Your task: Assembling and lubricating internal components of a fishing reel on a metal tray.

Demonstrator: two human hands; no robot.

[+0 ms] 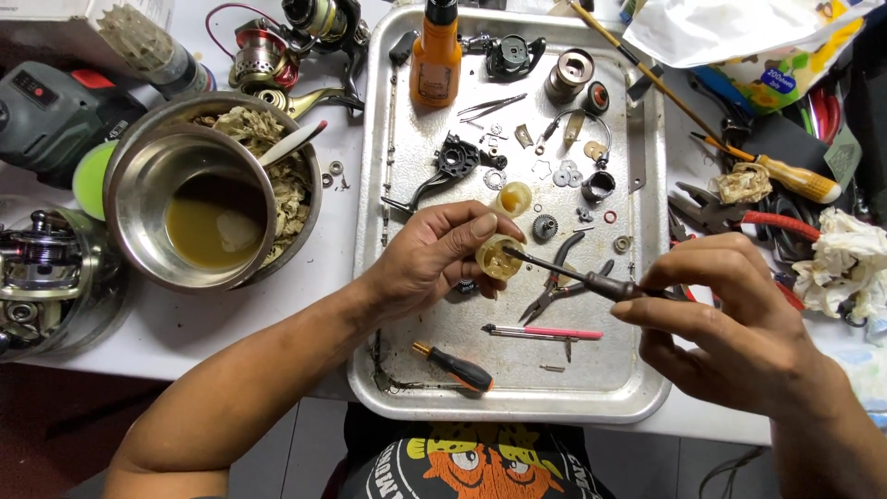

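A person's right hand (739, 319), closest to the lens, pinches a thin dark-handled tool (591, 280) between thumb and fingers, its metal tip reaching into a small yellowish cap (497, 259). The left hand (434, 259) grasps that cap between thumb and fingertips, above the middle of a metal tray (601, 393); what fills the cap is too small to make out, and part of it is hidden by the fingers.

Under the tool lie dark pliers (554, 282), partly covered by it. Nearer the tray's front edge rest a pink-handled pick (545, 332) and a short screwdriver (457, 367) with an orange and black handle. Just beyond the left hand sit a second yellow cap (513, 197), a small gear (545, 225) and a dark reel handle part (448, 166), with washers and other small parts scattered around, too fine to identify. An orange bottle (435, 55) stands at the tray's far edge, its top cut off by the frame.

Left of the tray, a steel bowl (152, 171) holding murky yellow liquid sits inside a larger bowl packed with soiled rags (286, 189). Fishing reels (268, 55) lie behind it. To the right, red-handled pliers (739, 220) and crumpled tissue (845, 254) crowd the table, much of it overlapping and cut off.
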